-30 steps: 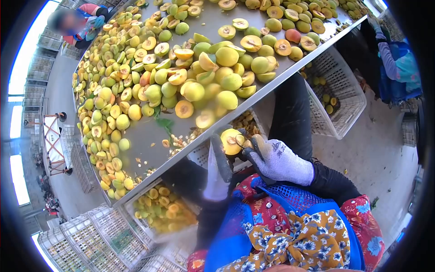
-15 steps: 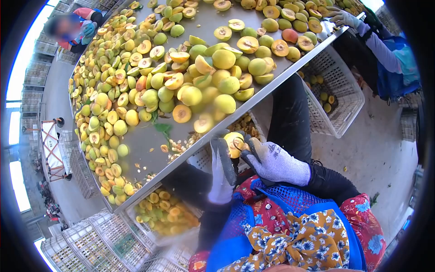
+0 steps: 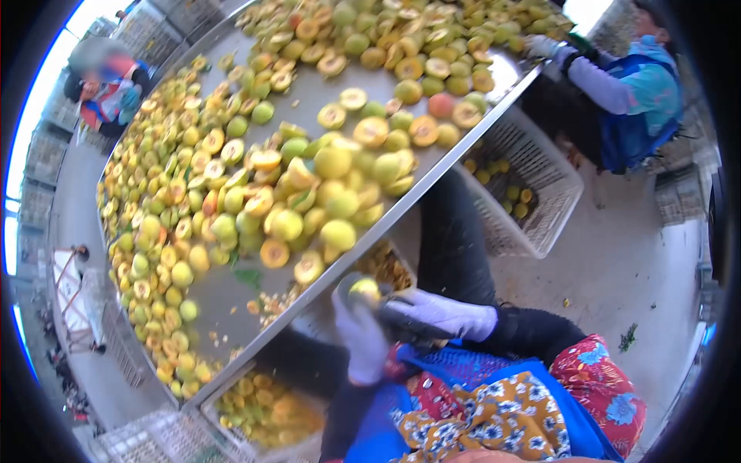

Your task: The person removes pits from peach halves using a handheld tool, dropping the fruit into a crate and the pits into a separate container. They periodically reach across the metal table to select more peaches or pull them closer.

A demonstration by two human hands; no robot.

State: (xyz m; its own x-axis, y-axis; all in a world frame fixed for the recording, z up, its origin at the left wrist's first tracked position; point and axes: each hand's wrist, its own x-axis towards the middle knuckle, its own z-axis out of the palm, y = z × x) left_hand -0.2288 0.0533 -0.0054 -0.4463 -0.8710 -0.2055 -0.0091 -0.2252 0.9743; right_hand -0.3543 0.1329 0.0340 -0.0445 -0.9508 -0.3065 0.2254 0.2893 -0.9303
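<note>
My left hand [image 3: 356, 328], in a pale glove with dark coated fingers, is closed around a yellow-green apricot half [image 3: 364, 289] below the table edge. Beside it, my right hand [image 3: 440, 315], gloved the same way, has its fingers closed close to the fruit. Motion blurs the fingers; the thin curved dark tool seen at them a moment ago does not show clearly now. Just beyond my hands, many whole and halved apricots [image 3: 287, 225] lie heaped on a metal table [image 3: 224, 297], with loose pits [image 3: 274, 307] near its edge.
The table's raised metal rim [image 3: 432, 177] runs diagonally before me. Under it stand a crate [image 3: 266, 409] of fruit halves and a white crate [image 3: 540, 185] with some fruit. At right a co-worker's gloved hand [image 3: 544, 48] touches the fruit; another person [image 3: 108, 89] is at far left.
The view has shifted, moving the table and crates left in the picture. My hands have turned slightly, so less of the held apricot shows. The co-worker at right shows more fully.
</note>
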